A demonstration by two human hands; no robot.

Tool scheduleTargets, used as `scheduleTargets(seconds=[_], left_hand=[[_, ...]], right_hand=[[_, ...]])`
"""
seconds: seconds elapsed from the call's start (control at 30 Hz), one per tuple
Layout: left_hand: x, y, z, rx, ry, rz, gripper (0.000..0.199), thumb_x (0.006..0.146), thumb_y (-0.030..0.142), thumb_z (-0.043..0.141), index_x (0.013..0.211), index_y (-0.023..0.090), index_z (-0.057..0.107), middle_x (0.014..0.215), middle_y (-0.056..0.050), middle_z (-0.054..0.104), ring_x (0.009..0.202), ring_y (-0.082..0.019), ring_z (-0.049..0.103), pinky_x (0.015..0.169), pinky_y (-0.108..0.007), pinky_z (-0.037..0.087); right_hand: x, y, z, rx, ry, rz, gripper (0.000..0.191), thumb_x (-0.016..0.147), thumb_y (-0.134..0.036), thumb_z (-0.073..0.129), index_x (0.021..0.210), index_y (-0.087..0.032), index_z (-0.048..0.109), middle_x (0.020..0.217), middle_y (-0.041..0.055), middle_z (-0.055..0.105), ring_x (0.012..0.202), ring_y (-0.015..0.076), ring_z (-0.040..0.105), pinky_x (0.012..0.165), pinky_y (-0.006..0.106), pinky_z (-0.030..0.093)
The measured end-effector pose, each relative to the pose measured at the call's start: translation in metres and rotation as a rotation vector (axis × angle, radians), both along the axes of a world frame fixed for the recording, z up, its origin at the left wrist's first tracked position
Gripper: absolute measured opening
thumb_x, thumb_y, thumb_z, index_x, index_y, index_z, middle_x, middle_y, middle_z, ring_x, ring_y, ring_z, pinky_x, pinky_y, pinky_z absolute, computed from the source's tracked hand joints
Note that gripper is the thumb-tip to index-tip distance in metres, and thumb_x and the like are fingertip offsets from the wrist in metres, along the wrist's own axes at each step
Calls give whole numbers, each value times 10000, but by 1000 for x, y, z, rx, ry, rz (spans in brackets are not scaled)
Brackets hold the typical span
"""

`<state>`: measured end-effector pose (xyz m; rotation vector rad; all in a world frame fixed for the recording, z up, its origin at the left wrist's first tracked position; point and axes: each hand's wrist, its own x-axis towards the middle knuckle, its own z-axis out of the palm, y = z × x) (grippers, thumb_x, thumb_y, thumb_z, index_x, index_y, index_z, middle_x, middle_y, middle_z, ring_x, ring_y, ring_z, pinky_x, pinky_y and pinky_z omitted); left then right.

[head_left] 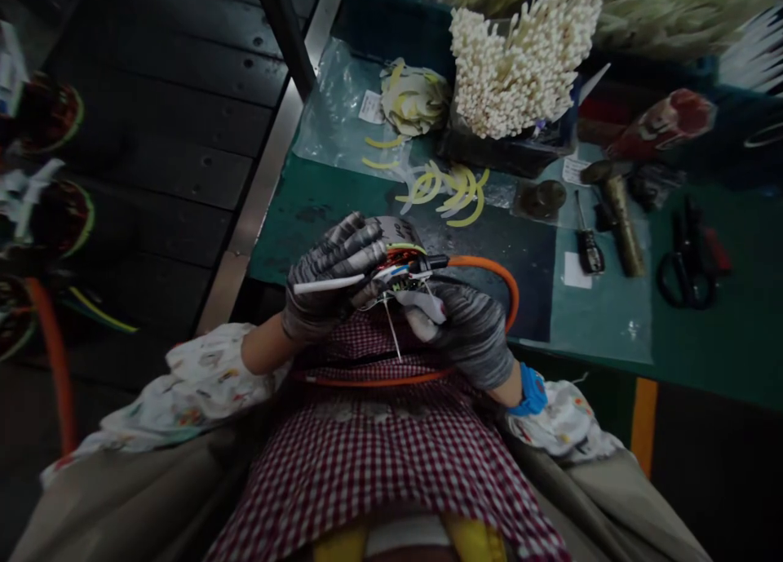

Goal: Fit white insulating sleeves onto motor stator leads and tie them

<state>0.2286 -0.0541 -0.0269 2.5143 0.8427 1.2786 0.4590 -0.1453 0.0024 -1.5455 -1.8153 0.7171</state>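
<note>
My left hand (336, 276), in a grey striped glove, is wrapped round the side of a motor stator (401, 231) with copper windings and handwriting on its metal shell. A white sleeve tube (329, 285) sticks out to the left across its fingers. My right hand (468, 325), gloved too, is closed at the near side of the stator, its fingertips pinching a thin white string by the wires. Another string end (392, 329) hangs down over the apron. An orange cable (512, 289) leaves the stator to the right and loops back in front of my lap.
Yellow and clear tube pieces (468, 195) lie on the green bench (294, 195) beyond the stator. Behind them stands a box of white-tipped tubes (519, 73). To the right are a screwdriver (589, 244), a hammer (621, 219) and scissors (688, 268). More stators (61, 215) sit at left.
</note>
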Motion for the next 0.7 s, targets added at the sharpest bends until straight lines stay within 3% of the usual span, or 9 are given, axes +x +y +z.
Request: scheduleTargets(seconds=[0.13,0.3,0.4,0.5,0.6,0.7], left_hand=[[21,12,20,3,139,-52,435,1025,366,659,1444,262,612,1420,-103,711,1430,-312,601,1167,-502,560],[52,32,47,-105,301,-133,370,1030,383,632,1354,212,683,1357,-126,740,1366,-343,651,1130,-511,575],[66,44,47,-287,211,-159,398,986,483,673,1296,238,723,1270,-88,763,1323,-376,667,1149,-578,535],[78,57,41,-415,98,-153,476,924,581,719,1247,231,743,1137,-74,770,1204,-384,705,1158,-603,496],[90,72,39,-430,173,-161,480,901,611,727,1173,216,763,975,-76,764,1059,-356,729,1095,-528,536],[102,87,41,-371,271,-175,401,878,619,742,969,231,781,777,-59,707,902,-325,725,983,-474,586]], right_hand=[[15,4,5,86,-78,-15,191,968,-394,706,1057,-273,824,1057,37,827,1011,269,780,970,436,623],[25,10,14,77,-156,0,187,997,-406,653,975,-313,813,917,23,789,985,263,764,1007,430,612],[30,13,20,66,-156,-13,207,1010,-399,624,976,-304,804,919,27,783,1056,268,757,1085,446,586],[37,15,20,73,-159,-55,190,995,-400,641,1043,-303,798,1040,23,803,1100,269,752,1059,440,603],[44,19,14,47,-228,-138,250,977,-441,657,1126,-289,789,1143,59,801,1112,328,751,996,488,619],[47,24,8,3,-304,-184,309,972,-490,660,1142,-264,784,1132,106,791,1051,357,755,948,514,621]])
